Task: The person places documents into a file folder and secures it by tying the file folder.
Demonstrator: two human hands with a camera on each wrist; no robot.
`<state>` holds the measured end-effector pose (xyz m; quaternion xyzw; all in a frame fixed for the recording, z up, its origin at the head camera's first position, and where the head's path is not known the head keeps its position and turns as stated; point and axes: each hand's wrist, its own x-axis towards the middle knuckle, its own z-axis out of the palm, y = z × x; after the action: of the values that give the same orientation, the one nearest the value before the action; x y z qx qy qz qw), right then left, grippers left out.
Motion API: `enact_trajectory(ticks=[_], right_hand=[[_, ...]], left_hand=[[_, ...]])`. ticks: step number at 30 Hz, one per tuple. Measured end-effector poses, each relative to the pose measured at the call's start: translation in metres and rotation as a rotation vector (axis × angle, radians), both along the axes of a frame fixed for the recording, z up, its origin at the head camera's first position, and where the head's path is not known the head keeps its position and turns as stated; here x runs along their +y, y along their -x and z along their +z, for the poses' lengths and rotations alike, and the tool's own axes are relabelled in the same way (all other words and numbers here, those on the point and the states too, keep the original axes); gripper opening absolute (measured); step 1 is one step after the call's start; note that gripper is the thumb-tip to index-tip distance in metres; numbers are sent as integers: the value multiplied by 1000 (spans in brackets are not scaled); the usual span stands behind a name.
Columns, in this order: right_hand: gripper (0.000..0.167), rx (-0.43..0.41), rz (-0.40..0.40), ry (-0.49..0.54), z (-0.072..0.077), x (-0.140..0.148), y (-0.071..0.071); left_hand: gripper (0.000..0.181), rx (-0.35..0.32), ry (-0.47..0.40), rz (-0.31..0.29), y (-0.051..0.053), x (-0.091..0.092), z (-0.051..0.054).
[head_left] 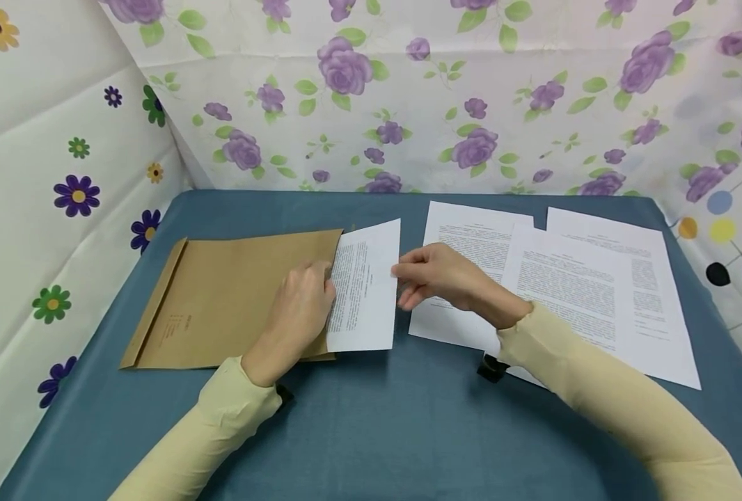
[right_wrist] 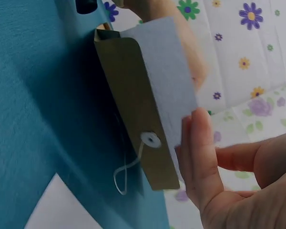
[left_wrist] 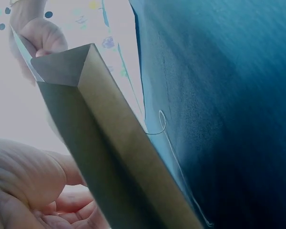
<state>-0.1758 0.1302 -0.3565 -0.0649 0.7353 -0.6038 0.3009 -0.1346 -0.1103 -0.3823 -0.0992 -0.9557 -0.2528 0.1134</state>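
Note:
A brown paper envelope (head_left: 239, 292) lies flat on the left of the table, its mouth facing right. My left hand (head_left: 302, 299) grips the envelope's upper panel near that mouth; in the left wrist view its curled fingers (left_wrist: 76, 205) are beside the panel. A white printed sheet (head_left: 365, 292) sticks partway out, its right side raised. My right hand (head_left: 443, 278) pinches the sheet's right edge between thumb and fingers. Seen from the right wrist, a white disc (right_wrist: 150, 139) and a loose string (right_wrist: 120, 176) are on the envelope's flap side.
Several printed sheets overlap on the right, among them a left one (head_left: 465, 229), a middle one (head_left: 565, 292) and a far-right one (head_left: 653, 278). The table has a blue cloth (head_left: 371, 431). Flower-patterned sheeting (head_left: 408, 97) hangs behind and at the left.

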Motion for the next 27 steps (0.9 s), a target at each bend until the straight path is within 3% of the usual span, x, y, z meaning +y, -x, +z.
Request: enact_trajectory(ticks=[4,10,27], right_hand=[[20,-5,20,-18,-2,2,-2],[14,7,16,6,-11,-22,-4],[13,104,-29,-15,-19,-60,-5]], left_hand=[[24,13,20,-13,2,0,2],[18,37,74,-46,1,2,3],[17,71,44,-49,-2,3,2]])
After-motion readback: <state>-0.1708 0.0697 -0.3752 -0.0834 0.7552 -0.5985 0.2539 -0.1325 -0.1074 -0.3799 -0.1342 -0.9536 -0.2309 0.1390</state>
